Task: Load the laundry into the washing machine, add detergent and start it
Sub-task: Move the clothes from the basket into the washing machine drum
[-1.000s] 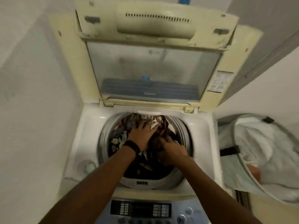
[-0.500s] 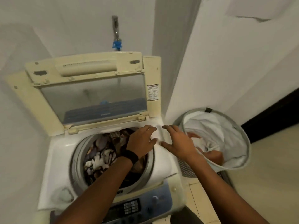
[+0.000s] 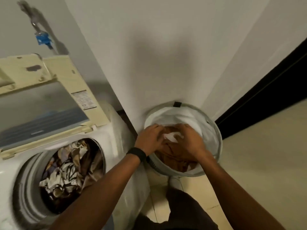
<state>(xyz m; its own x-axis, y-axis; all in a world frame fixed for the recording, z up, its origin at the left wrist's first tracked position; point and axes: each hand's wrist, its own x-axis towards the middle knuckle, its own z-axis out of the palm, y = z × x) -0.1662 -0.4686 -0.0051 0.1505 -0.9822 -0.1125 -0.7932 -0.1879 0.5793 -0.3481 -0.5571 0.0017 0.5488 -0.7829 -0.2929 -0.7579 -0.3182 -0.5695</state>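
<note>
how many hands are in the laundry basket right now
2. The left hand is on the brown cloth inside the laundry basket; the right hand is next to it, by the white cloth. No other hand shows.

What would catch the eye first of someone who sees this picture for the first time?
Both hands meet in the round laundry basket on the floor at the right: the left hand and the right hand grip brown clothes, with a white piece between them. At the left, the washing machine stands with its lid raised, heaped inside with patterned laundry.
</note>
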